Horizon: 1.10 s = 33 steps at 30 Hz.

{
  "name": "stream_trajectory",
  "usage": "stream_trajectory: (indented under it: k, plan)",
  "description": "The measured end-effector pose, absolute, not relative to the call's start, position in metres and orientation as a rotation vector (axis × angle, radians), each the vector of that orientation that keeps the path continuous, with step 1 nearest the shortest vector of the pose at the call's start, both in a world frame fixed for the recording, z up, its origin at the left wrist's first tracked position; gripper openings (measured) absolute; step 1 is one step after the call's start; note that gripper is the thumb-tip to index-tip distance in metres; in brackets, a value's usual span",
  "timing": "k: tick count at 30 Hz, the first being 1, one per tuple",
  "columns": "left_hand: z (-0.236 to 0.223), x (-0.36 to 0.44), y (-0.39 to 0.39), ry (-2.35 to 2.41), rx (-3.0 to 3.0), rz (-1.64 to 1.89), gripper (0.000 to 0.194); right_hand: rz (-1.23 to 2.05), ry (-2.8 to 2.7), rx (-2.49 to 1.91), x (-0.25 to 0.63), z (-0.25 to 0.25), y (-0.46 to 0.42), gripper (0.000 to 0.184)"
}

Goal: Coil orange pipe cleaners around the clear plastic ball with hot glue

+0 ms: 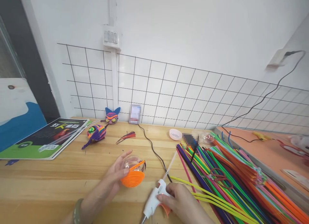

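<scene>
My left hand (118,171) is closed round a clear plastic ball (131,161) whose lower part is wrapped in coiled orange pipe cleaner. A strip of the orange pipe cleaner crosses the clear part up to its right edge. In my right hand (180,198) is a white hot glue gun (155,196), low over the table. Its metal nozzle points down and toward me, and a glue stick (171,166) juts from its back end. Part of an orange trigger shows under my fingers.
Two striped pipe-cleaner fish (96,133) (112,116) stand at the back left, near a magazine (60,137). A black cord (152,143) crosses the table. Bundled colourful pipe cleaners (231,172) with scissors (220,179) on them fill the right. A pink dish (175,134) sits behind.
</scene>
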State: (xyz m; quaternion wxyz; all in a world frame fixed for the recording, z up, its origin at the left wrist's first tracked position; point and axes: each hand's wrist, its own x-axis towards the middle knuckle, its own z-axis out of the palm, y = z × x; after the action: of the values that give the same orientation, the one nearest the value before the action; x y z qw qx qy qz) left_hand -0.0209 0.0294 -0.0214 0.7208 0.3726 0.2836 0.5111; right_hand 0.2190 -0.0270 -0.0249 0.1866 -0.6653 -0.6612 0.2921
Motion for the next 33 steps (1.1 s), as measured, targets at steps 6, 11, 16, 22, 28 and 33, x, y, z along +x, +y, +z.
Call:
stream_trajectory:
  k: [6, 11, 16, 22, 28, 33]
  plan:
    - [-0.017, -0.018, 0.02, 0.658, 0.867, 1.048, 0.064, 0.223, -1.994, -1.515, 0.22, -0.013, -0.031, 0.015]
    - [-0.026, -0.012, 0.016, 0.585, 0.94, 0.971, 0.069, -0.09, -2.002, -0.988, 0.215, -0.01, -0.038, 0.024]
    - [-0.037, -0.008, 0.017, 0.569, 1.05, 0.904, 0.073, -0.123, -2.028, -0.747, 0.205, 0.001, -0.039, 0.02]
    - [-0.033, -0.007, 0.014, 0.536, 1.044, 0.885, 0.07, -0.079, -1.992, -0.706, 0.202, 0.006, -0.039, 0.009]
    - [-0.023, -0.004, 0.008, 0.5, 0.905, 0.876, 0.067, -0.042, -2.012, -0.743, 0.2, 0.0, -0.039, 0.016]
    - [-0.015, -0.003, 0.002, 0.482, 0.842, 0.851, 0.066, -0.027, -2.008, -0.755, 0.197, -0.003, -0.04, 0.016]
